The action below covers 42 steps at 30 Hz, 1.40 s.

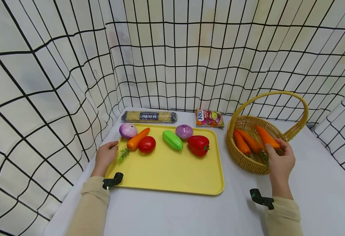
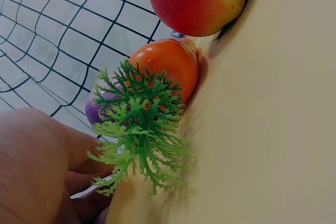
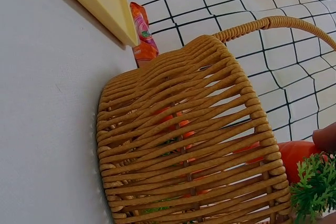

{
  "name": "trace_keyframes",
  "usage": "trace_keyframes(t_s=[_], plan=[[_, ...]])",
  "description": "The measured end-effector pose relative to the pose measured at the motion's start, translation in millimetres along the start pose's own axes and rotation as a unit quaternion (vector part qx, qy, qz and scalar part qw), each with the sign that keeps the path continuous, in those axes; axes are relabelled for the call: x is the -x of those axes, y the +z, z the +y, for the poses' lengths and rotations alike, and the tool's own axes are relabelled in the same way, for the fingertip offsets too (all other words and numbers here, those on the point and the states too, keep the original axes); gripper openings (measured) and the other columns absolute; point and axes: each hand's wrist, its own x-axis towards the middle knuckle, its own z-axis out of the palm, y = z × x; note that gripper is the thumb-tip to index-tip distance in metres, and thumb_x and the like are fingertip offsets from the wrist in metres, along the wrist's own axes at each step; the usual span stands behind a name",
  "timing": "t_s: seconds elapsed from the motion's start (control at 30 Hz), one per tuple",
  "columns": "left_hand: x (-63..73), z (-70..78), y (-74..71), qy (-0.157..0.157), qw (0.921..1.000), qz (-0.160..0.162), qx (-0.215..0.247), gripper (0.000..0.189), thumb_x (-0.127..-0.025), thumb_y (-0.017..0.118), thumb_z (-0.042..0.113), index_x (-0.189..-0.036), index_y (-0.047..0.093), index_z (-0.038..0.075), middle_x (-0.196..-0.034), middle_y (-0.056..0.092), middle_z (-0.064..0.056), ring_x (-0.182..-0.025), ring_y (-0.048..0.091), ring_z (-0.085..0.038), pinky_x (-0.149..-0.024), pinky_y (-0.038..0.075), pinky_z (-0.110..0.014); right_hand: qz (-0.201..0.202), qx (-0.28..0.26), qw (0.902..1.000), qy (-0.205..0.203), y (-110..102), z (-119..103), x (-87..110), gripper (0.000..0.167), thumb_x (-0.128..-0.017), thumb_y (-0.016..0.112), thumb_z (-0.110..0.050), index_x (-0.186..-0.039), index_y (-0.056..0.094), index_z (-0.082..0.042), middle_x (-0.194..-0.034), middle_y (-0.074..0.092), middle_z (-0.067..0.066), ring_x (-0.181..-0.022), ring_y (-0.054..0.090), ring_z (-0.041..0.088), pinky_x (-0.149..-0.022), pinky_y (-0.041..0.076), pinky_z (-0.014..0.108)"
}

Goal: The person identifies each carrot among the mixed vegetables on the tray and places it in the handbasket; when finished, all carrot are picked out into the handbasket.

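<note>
My right hand point(image 1: 281, 161) pinches an orange carrot point(image 1: 266, 136) at its thick, leafy end. That carrot slants into the wicker basket point(image 1: 300, 126), above two other carrots point(image 1: 240, 143) lying inside. In the right wrist view, its green leaves point(image 3: 314, 187) show beside the basket's rim, and most of the hand is out of frame. My left hand point(image 1: 105, 155) grips the left rim of the yellow tray point(image 1: 172, 173). Just beside its fingers are the leaves point(image 2: 142, 135) of a carrot point(image 1: 138, 139) that lies on the tray.
Also on the tray are a red tomato-like fruit point(image 1: 146, 145), a green vegetable point(image 1: 172, 140), a red bell pepper point(image 1: 198, 146) and two purple onions point(image 1: 184, 131). Behind it lie a pasta pack point(image 1: 149, 116) and a candy bag point(image 1: 209, 118). Black netting point(image 1: 175, 65) surrounds the table.
</note>
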Motion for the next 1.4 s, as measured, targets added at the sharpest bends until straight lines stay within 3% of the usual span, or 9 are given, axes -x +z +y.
trace_keyframes(t_s=[0.2, 0.5, 0.6, 0.77, 0.87, 1.03, 1.2, 1.4], plan=[[1.3, 1.7, -2.2, 0.0, 1.0, 0.001, 0.005, 0.046, -0.103, 0.039, 0.026, -0.143, 0.049, 0.005, -0.143, 0.05, -0.021, -0.128, 0.047, -0.038, -0.097, 0.042, -0.047, -0.006, 0.007, 1.0, 0.002, 1, -2, -0.4, 0.035, -0.088, 0.07, -0.012, -0.123, 0.063, -0.014, -0.115, 0.054, -0.004, -0.097, 0.051, 0.009, -0.069, 0.047, 0.004], [2.7, -2.4, -0.7, 0.01, 0.9999, 0.005, -0.003, 0.045, -0.102, 0.041, 0.024, -0.14, 0.053, 0.004, -0.137, 0.055, -0.021, -0.117, 0.054, -0.035, -0.074, 0.041, -0.032, -0.043, 0.063, 0.9954, 0.057, 0, -7, -9.7, 0.047, -0.091, 0.068, -0.018, -0.137, 0.054, -0.013, -0.119, 0.048, -0.006, -0.108, 0.048, 0.011, -0.068, 0.046, 0.003], [3.1, -2.2, -1.1, 0.012, 0.9999, 0.006, -0.002, 0.045, -0.103, 0.04, 0.024, -0.141, 0.052, 0.004, -0.138, 0.053, -0.022, -0.116, 0.054, -0.035, -0.072, 0.041, -0.032, -0.067, 0.097, 0.99, 0.079, 1, -8, -17.4, 0.053, -0.092, 0.067, -0.022, -0.142, 0.05, -0.014, -0.127, 0.045, -0.003, -0.114, 0.045, 0.013, -0.077, 0.048, 0.006], [4.1, -0.3, -1.0, 0.01, 0.9999, 0.0, -0.006, 0.046, -0.103, 0.039, 0.025, -0.142, 0.051, 0.004, -0.141, 0.051, -0.022, -0.115, 0.053, -0.034, -0.071, 0.04, -0.032, -0.091, 0.155, 0.9797, 0.088, 1, -7, -31.1, 0.059, -0.094, 0.063, -0.03, -0.147, 0.043, -0.015, -0.139, 0.041, 0.004, -0.122, 0.043, 0.017, -0.104, 0.042, 0.023], [4.2, 0.1, -1.1, 0.009, 0.9999, 0.0, -0.006, 0.046, -0.103, 0.039, 0.025, -0.142, 0.051, 0.004, -0.142, 0.05, -0.022, -0.114, 0.053, -0.034, -0.071, 0.04, -0.032, -0.096, 0.171, 0.9766, 0.088, 2, -6, -37.6, 0.061, -0.094, 0.062, -0.031, -0.149, 0.041, -0.013, -0.142, 0.039, 0.008, -0.124, 0.043, 0.02, -0.107, 0.041, 0.03], [3.2, -1.4, -1.3, 0.012, 0.9999, 0.001, 0.0, 0.046, -0.103, 0.039, 0.025, -0.142, 0.05, 0.004, -0.142, 0.05, -0.022, -0.12, 0.052, -0.036, -0.075, 0.042, -0.034, -0.098, 0.181, 0.973, 0.104, 4, -4, -42.8, 0.061, -0.094, 0.061, -0.029, -0.15, 0.039, -0.014, -0.147, 0.037, 0.009, -0.124, 0.043, 0.021, -0.103, 0.044, 0.029], [4.0, -0.9, -1.0, 0.012, 0.9999, 0.002, 0.002, 0.046, -0.103, 0.04, 0.024, -0.142, 0.05, 0.004, -0.142, 0.05, -0.022, -0.123, 0.05, -0.038, -0.083, 0.044, -0.039, -0.102, 0.204, 0.9691, 0.094, 4, -1, -44.2, 0.062, -0.094, 0.06, -0.027, -0.15, 0.038, -0.012, -0.15, 0.036, 0.012, -0.127, 0.04, 0.025, -0.102, 0.044, 0.032], [3.9, -0.5, -0.3, 0.013, 0.9999, 0.007, 0.001, 0.045, -0.103, 0.04, 0.023, -0.142, 0.05, 0.003, -0.142, 0.05, -0.022, -0.125, 0.049, -0.038, -0.087, 0.044, -0.042, -0.098, 0.246, 0.9633, 0.043, 4, 2, -39.6, 0.063, -0.094, 0.059, -0.025, -0.149, 0.038, -0.007, -0.153, 0.036, 0.016, -0.133, 0.038, 0.033, -0.106, 0.04, 0.046]])
